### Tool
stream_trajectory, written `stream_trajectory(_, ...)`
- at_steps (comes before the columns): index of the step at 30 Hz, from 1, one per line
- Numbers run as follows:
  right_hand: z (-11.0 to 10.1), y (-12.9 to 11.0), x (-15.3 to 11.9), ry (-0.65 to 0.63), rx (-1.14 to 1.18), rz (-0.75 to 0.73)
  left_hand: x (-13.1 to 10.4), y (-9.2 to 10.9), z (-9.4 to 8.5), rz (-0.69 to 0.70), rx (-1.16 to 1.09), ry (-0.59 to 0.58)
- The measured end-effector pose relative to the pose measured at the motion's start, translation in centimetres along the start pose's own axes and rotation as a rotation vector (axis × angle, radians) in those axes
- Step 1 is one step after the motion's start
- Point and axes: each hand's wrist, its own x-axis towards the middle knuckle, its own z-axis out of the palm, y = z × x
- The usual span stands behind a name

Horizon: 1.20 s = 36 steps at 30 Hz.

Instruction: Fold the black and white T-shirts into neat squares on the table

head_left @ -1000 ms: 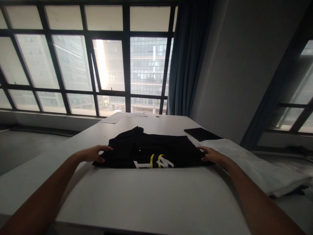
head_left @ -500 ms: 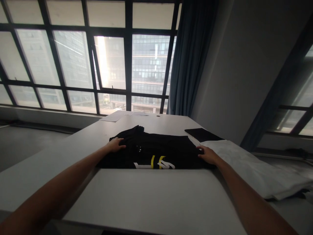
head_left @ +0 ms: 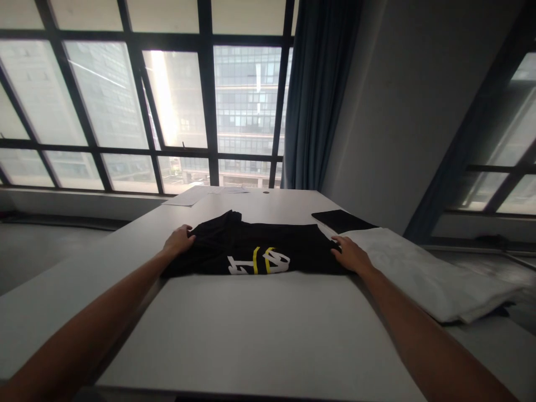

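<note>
A black shirt (head_left: pixel 251 240) with white and yellow print lies across the white table (head_left: pixel 251 329), its near edge running straight from side to side. My left hand (head_left: pixel 180 240) is at the shirt's left end, fingers apart, the fingertips touching the cloth's edge. At the right end, my right hand (head_left: pixel 348 254) rests on the black cloth with its fingers spread. Where the palms meet the cloth is hidden from view.
White folded cloth (head_left: pixel 435 273) lies on the right side of the table, beside a flat black item (head_left: pixel 341 220). Paper sheets (head_left: pixel 188 196) are at the far left edge. Windows and a blue curtain (head_left: pixel 320 95) stand behind.
My left hand has shifted left to the shirt's outer edge, its fingers no longer over the cloth. More of the print shows at the near edge. The camera view has shifted slightly.
</note>
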Motion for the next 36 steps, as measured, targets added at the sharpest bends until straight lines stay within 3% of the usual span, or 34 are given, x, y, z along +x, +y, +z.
stream_trajectory(3, 0.5, -0.6, -0.2, 0.010, -0.070, -0.067, -2.5, 0.7, 0.7, 0.238, 0.073, -0.018)
stream_trajectory(6, 1.6, -1.4, -0.4, -0.131, -0.007, -0.211, -4.9, 0.7, 1.4, 0.462, 0.112, -0.201)
stream_trajectory(9, 2.7, -1.9, -0.7, -0.342, -0.017, -0.185, -6.4, -0.2, 1.7, 0.436, 0.159, -0.344)
stream_trajectory(12, 2.8, -1.8, -1.0, -0.428, -0.039, -0.143, -7.4, -1.2, 1.6, 0.404, 0.183, -0.404)
stream_trajectory(16, 0.6, -0.9, -1.2, -0.542, -0.026, -0.206, -9.2, -2.4, 0.6, 0.425, 0.166, -0.441)
stream_trajectory(20, -2.2, -0.6, -0.4, -0.686, -0.116, -0.099, -10.0, -2.2, -2.0, 0.470, 0.078, -0.533)
stream_trajectory(23, -3.3, -2.0, 1.6, -0.701, -0.190, -0.085, -7.4, 0.0, -3.6, 0.387, 0.040, -0.548)
stream_trajectory(25, -3.0, -3.5, 3.2, -0.569, -0.197, -0.142, -4.5, 1.9, -3.3, 0.340, 0.088, -0.380)
stream_trajectory(28, -1.3, -5.2, 5.1, -0.375, -0.194, -0.183, 0.2, 4.1, -0.9, 0.249, 0.197, -0.283)
stream_trajectory(33, 2.4, -4.4, 7.1, -0.368, -0.150, -0.172, 6.5, 5.0, 4.0, 0.107, 0.210, -0.290)
stream_trajectory(36, 3.2, -3.4, 8.0, -0.384, -0.153, -0.154, 9.2, 5.3, 6.0, 0.050, 0.170, -0.270)
